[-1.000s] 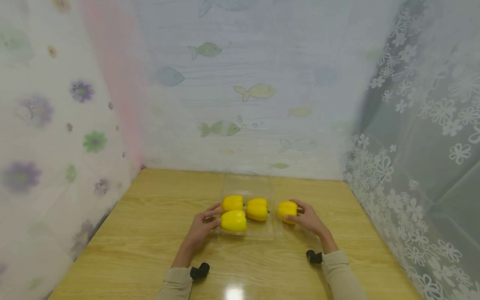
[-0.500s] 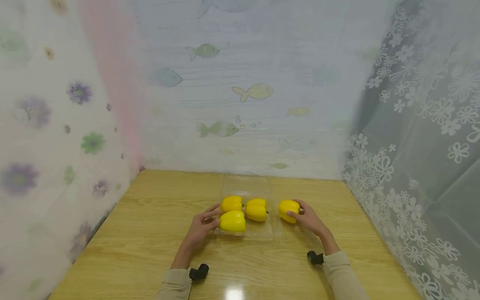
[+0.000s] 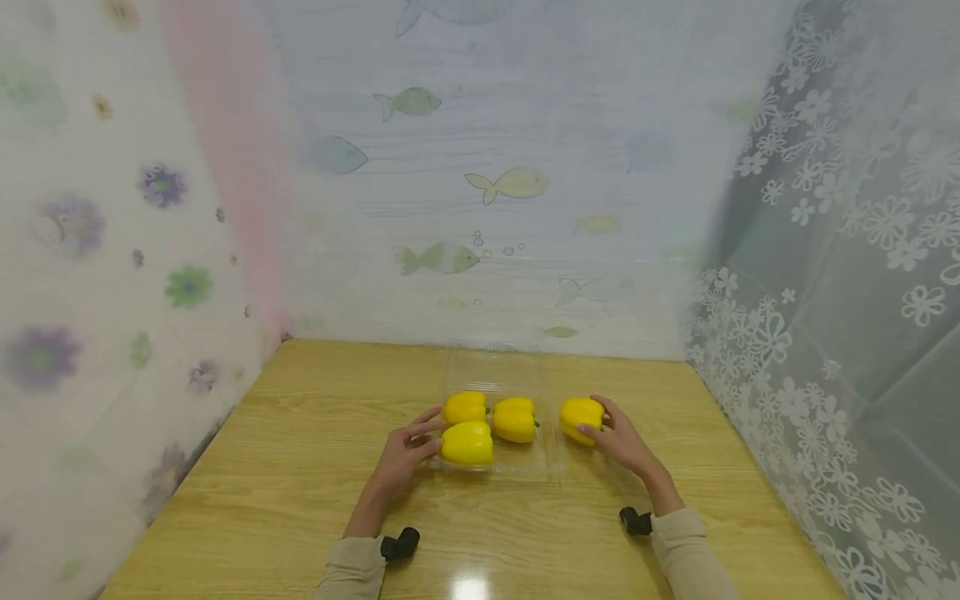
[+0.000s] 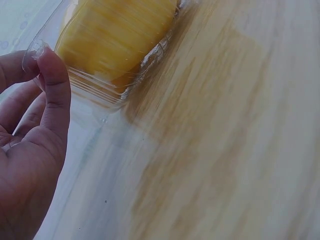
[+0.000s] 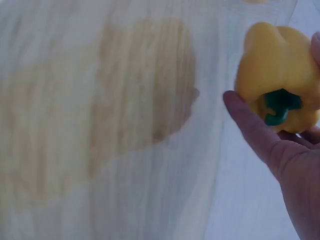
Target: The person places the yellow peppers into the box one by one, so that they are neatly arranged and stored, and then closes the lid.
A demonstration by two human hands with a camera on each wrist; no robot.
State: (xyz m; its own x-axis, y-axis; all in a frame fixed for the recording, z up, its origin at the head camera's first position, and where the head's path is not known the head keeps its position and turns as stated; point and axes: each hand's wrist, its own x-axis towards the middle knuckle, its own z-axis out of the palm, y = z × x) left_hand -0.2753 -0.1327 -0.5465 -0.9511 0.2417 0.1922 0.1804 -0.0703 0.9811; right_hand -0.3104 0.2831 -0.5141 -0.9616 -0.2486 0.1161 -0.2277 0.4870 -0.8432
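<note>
On a wooden table [image 3: 285, 467], a person's right hand [image 3: 618, 437] grips a yellow pepper [image 3: 581, 417] just beside a clear plastic tray [image 3: 525, 467] holding three more.

Thumb and fingers of the right hand curl round the loose pepper, whose green stem [image 5: 280, 104] faces the palm in the right wrist view; it sits to the right of the tray, outside it. The left hand [image 3: 405, 450] pinches the tray's left rim between thumb and fingertips, next to the front pepper [image 3: 467, 442], with two other peppers [image 3: 465, 407] [image 3: 514, 419] behind it. Fish-patterned sheeting [image 3: 480, 183] backs the table.
</note>
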